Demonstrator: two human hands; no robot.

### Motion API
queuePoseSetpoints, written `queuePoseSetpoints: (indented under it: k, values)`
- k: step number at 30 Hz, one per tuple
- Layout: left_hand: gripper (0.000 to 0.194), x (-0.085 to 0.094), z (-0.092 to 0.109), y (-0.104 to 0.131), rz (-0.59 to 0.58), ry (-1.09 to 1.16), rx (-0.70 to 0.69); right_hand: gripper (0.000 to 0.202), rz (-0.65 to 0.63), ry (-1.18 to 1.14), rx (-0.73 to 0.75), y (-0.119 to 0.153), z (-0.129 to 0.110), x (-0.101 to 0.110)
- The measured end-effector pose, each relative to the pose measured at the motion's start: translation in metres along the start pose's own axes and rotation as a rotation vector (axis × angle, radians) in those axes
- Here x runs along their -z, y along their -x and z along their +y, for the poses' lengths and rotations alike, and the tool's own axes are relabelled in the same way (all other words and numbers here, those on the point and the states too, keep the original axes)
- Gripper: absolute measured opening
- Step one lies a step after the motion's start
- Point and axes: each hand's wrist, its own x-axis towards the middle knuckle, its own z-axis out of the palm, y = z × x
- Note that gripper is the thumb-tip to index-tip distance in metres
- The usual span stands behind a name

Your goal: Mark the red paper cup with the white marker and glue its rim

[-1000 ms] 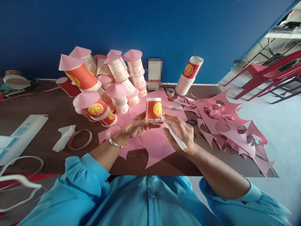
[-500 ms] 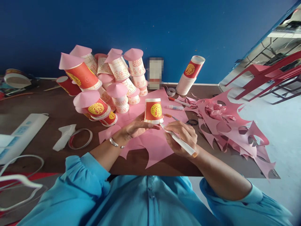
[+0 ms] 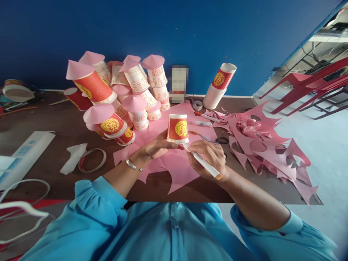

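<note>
My left hand [image 3: 159, 146] is closed on an upside-down red paper cup [image 3: 174, 127] with a yellow round emblem, gripping it low near its rim. In my right hand [image 3: 208, 157] is a white marker pen [image 3: 206, 165] with an orange end, its tip against or very close to the cup's lower rim. The exact contact is too small to tell. Pink paper sheets [image 3: 179, 177] lie on the table beneath both hands. A second orange-and-blue pen [image 3: 197, 135] rests just behind my right hand.
Paper-cup towers with pink cone roofs [image 3: 133, 103] stand at the back left. A cup stack [image 3: 214, 97] leans at the back right. Cut pink scraps [image 3: 272, 152] cover the right side, near a glue stick [image 3: 201, 123] and black scissors handles [image 3: 221, 140]. A power strip [image 3: 27, 159] lies left.
The marker's tip has slid left along the cup's lower rim as my right hand moved slightly left. The cup has turned slightly, its emblem now further right. My left hand keeps its hold.
</note>
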Motion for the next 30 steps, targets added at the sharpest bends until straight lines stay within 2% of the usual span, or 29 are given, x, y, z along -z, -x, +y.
queuePoseSetpoints:
  k: [8, 13, 21, 26, 30]
  values:
    - [0.055, 0.001, -0.002, -0.003, -0.023, -0.027, 0.027, 0.012, -0.034, 0.012, 0.004, 0.000, 0.001, 0.002]
    - [0.049, 0.000, -0.001, -0.002, -0.030, -0.064, 0.014, 0.008, -0.042, 0.022, -0.014, 0.002, 0.001, 0.002]
    - [0.043, -0.005, 0.002, -0.002, -0.080, -0.067, -0.003, 0.012, -0.042, 0.033, -0.027, 0.003, 0.001, 0.000]
    - [0.043, -0.012, 0.009, -0.001, -0.083, -0.084, -0.005, 0.012, -0.062, 0.031, -0.035, 0.002, 0.000, 0.001]
    - [0.035, -0.014, 0.012, 0.001, -0.066, -0.105, -0.015, 0.013, -0.075, 0.015, -0.055, 0.004, 0.000, 0.000]
